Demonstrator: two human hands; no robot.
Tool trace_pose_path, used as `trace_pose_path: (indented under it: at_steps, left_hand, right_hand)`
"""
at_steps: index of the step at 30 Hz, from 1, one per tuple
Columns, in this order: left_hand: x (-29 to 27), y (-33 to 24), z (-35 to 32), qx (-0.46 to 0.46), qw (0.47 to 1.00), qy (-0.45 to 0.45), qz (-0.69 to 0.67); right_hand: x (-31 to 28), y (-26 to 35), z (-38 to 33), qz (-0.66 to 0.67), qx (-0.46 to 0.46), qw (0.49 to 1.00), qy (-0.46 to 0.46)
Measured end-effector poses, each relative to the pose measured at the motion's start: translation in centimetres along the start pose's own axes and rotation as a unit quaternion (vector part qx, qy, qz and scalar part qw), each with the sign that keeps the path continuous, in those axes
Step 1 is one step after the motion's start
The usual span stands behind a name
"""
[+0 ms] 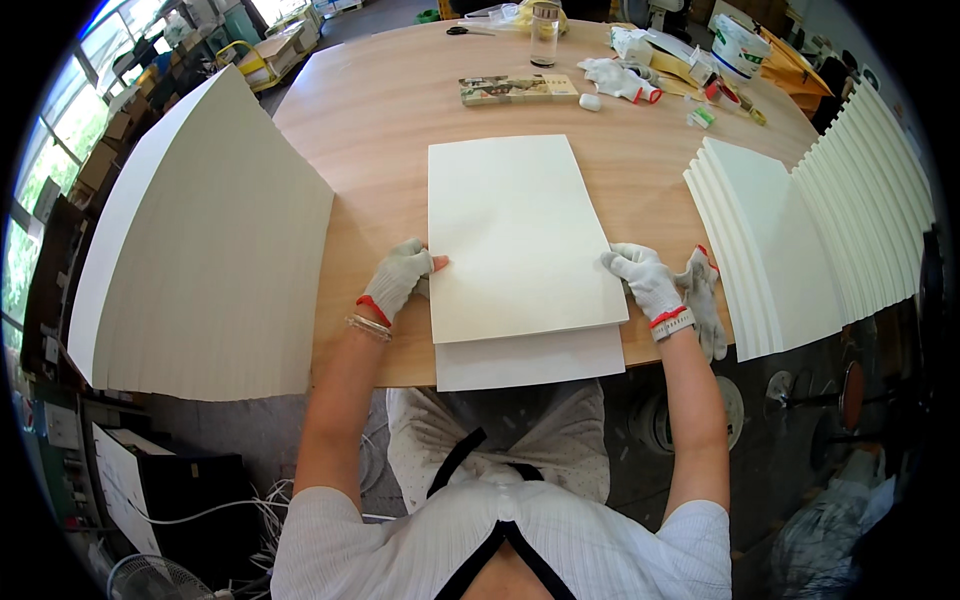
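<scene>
A thin stack of white paper sheets [520,240] lies in front of me at the table's near edge. From under it, another white sheet [530,358] sticks out toward me, past the edge. My left hand [402,272], in a white knit glove with a bare thumb tip, grips the stack's left edge, thumb on top. On the opposite edge, my gloved right hand [645,277] pinches the paper; its fingers beneath are partly hidden. A spare white glove [702,300] with a red cuff lies beside my right wrist.
A tall white paper stack [220,250] stands at left. Several white bundles [770,240] are piled at right, ridged at the far end. Farther back are a patterned box [515,90], a glass jar [544,35], scissors [468,31], gloves [615,78] and a white tub [738,50].
</scene>
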State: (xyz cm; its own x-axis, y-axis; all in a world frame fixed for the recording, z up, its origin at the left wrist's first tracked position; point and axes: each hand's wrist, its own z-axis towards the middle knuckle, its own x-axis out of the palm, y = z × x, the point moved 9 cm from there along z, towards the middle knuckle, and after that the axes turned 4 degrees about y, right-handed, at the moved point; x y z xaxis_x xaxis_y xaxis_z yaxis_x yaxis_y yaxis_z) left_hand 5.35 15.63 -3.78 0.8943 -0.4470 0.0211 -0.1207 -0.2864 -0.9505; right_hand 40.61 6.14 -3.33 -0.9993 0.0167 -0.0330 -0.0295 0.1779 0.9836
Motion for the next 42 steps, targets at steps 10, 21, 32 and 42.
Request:
trace_pose_path:
  at_steps: [10, 21, 32, 42]
  left_hand:
    - [-0.5, -1.9, -6.5, 0.087, 0.913, -0.16, 0.365]
    - [4.6, 0.7, -15.1, 0.188, 0.882, -0.168, 0.397]
    - [4.7, 0.7, -15.0, 0.2, 0.871, -0.153, 0.422]
    - [11.5, -5.4, -14.5, 0.294, 0.734, 0.02, 0.612]
  right_hand:
    - [0.0, 0.0, -0.3, -0.094, 0.017, 0.995, -0.043]
    - [0.6, 1.6, -0.6, -0.151, 0.016, 0.988, -0.004]
    - [0.3, 2.4, -1.0, -0.279, -0.007, 0.959, -0.04]
    - [6.0, 6.3, -7.3, -0.324, -0.209, 0.918, 0.088]
